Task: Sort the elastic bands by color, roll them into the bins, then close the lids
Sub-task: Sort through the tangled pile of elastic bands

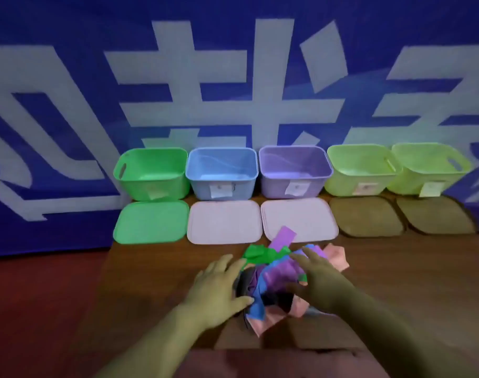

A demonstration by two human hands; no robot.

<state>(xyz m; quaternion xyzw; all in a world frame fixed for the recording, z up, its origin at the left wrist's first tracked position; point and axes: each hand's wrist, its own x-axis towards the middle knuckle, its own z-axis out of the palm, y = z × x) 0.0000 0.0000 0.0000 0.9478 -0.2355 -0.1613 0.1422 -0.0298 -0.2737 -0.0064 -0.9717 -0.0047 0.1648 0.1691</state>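
A blue banner (69,64) hung behind your bench (156,282). Five open bins (276,184) stood in a row at the bench's 12 o'clock edge, with their lids (224,226) flat just in front. The bands (276,276), green, purple, blue and pink, lay tangled at 6 o'clock from the lids. Your left hand (219,287) rested at the pile's 9 o'clock and your right hand (320,279) at its 3 o'clock, both with fingers spread wide, gripping nothing.
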